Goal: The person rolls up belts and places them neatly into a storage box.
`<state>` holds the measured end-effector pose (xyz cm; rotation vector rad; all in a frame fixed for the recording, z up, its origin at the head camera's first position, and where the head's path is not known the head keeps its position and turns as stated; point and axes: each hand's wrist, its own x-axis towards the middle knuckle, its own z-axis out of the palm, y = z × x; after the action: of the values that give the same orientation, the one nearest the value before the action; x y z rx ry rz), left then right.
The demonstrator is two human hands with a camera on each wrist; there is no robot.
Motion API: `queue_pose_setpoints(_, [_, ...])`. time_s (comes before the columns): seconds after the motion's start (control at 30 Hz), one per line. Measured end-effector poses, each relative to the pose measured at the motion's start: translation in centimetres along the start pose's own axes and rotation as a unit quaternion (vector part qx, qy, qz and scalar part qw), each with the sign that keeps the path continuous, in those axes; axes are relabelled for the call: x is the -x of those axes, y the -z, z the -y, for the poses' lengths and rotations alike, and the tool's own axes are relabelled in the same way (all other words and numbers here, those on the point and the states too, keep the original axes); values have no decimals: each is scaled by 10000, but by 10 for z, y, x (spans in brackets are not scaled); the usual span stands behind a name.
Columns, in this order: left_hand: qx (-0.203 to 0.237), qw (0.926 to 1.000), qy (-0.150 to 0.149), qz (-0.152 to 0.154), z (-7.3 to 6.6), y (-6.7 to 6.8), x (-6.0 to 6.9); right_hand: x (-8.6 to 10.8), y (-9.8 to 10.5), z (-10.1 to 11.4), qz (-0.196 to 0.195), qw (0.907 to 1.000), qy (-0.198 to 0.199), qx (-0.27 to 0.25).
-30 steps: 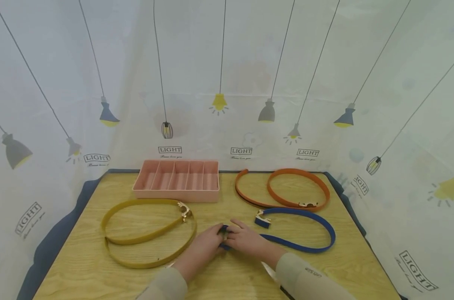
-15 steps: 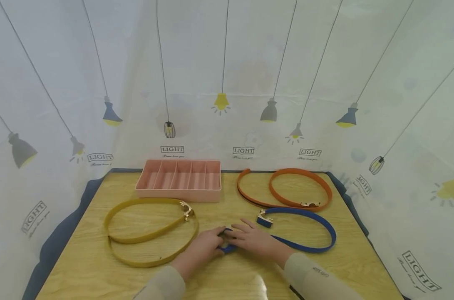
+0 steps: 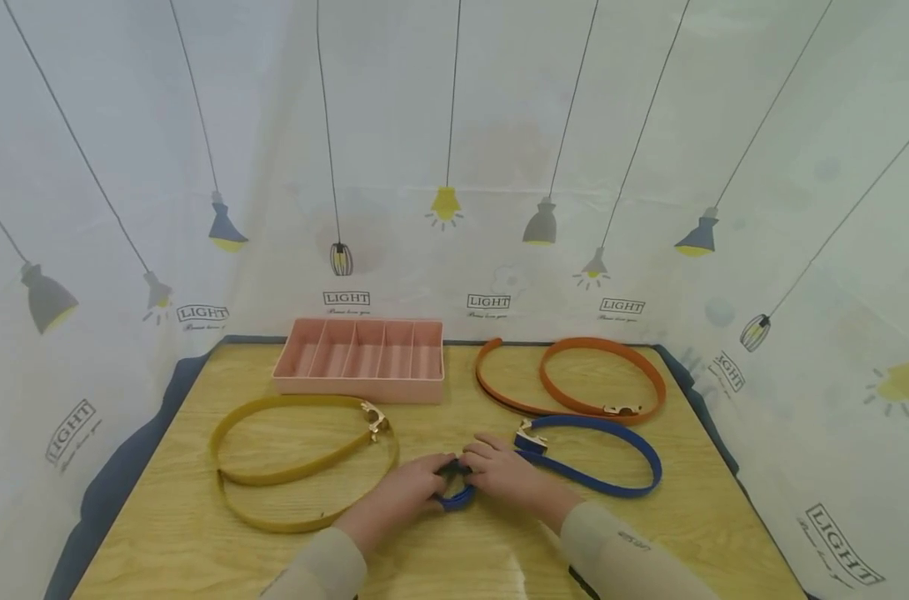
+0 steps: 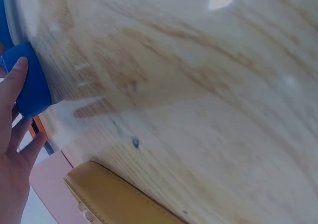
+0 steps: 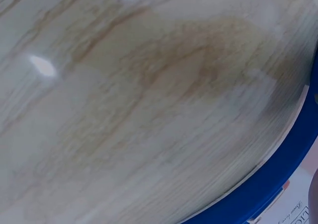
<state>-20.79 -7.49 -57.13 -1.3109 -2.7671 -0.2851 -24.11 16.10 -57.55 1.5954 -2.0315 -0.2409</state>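
In the head view a blue belt [image 3: 625, 492] is partly rolled into a small coil [image 3: 457, 501] in front of me. My left hand [image 3: 412, 487] holds the coil from the left; the left wrist view shows the thumb pressed on the rolled blue strap [image 4: 35, 82]. From the right, my right hand [image 3: 505, 475] pinches the coil with bent fingers. The belt's unrolled part runs out past my right hand and loops round to a gold buckle [image 3: 530, 437]. Only a fingertip's edge shows in the right wrist view, beside the curving blue strap [image 5: 268, 177].
Left of my hands lies a looped yellow belt [image 3: 289, 479] with a gold buckle. A pink divided tray [image 3: 358, 390] stands at the back. Behind the blue belt lies an orange belt [image 3: 658, 379], its loop close to the blue one. Printed curtains enclose the wooden table [image 3: 199, 550].
My right fingers have drawn in against the coil, which shows more clearly as a ring. The unrolled blue strap has shifted slightly left and its near side now slants up toward the buckle.
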Motion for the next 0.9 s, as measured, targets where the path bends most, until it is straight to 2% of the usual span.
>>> queue_pose_setpoints(0.07, [-256,9994,-159,-194,1,0,1,-1,0,1,-146,9998,-31,-144])
queue_pose_setpoints(0.17, [-595,9956,-403,-602,2,0,0,-2,1,2,-120,9996,-99,-247])
queue_pose_setpoints(0.27, [-732,9909,-540,-991,2,0,-1,-4,3,4,176,9993,-162,-279])
queue_pose_setpoints(0.33, [-764,9894,-548,-1103,1,0,-3,-6,5,5,472,9980,-263,-324])
queue_pose_setpoints(0.43, [-731,9913,-399,-1024,-2,0,-5,-8,7,7,941,9939,-489,-301])
queue_pose_setpoints(0.6, [-671,9962,151,-536,-8,-6,-11,-12,10,12,1445,9866,-701,-269])
queue_pose_setpoints(0.73, [-419,9969,558,-357,-12,-10,-18,-13,12,14,1484,9852,-746,-428])
queue_pose_setpoints(0.9, [-346,9961,662,-460,-18,-6,-23,-11,13,12,1220,9873,-657,-782])
